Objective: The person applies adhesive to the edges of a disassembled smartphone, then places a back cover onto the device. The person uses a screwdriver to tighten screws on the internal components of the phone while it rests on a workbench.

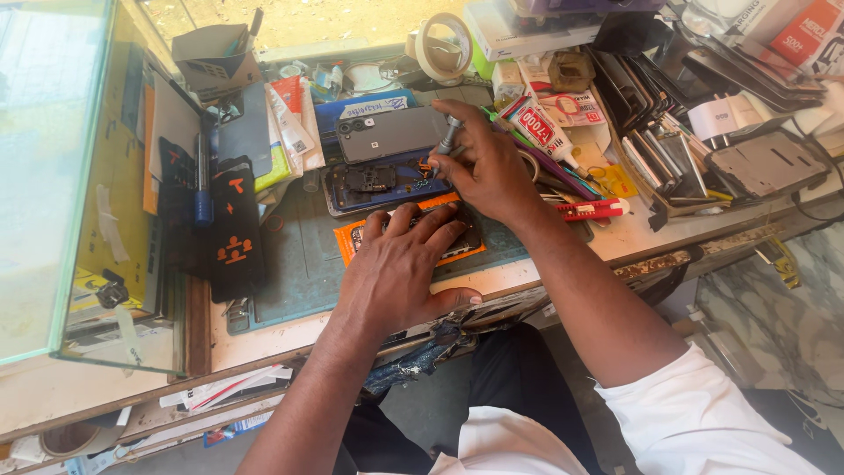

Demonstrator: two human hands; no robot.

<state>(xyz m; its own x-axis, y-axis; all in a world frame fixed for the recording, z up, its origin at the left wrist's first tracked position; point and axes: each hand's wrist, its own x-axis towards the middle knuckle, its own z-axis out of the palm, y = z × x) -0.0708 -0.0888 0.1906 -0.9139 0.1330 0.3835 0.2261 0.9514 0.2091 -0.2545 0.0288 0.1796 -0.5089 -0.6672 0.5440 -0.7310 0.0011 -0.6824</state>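
Cluttered repair surface [615,242], seen from above. Back edge: white flat box [519,31] lying lengthwise, a roll of pale tape [444,46] standing on edge beside it, a grey open carton [215,57] at far left. Top right corner: red-and-white packages [804,31], stacked at an angle. Mid-right: a white tube with a red label [538,125], lying diagonally, cap end toward the right hand; below it a small red flat tool [593,209]. Left: black pouch with orange marks [233,224], long axis running toward the viewer, next to a glass case [53,176]. Left hand [396,268] spread flat, fingers extended, pressing down on a phone [462,246] that rests on an orange mat [352,239]; phone's long axis runs left to right, mostly hidden under the palm. Right hand [488,163] closed around a grey screwdriver [448,136], shaft near upright, tip pointing down toward an opened phone frame [374,183] lying just behind the covered phone, also long axis left to right. A grey back cover [391,132] with camera cutout at its left end lies behind that, parallel.
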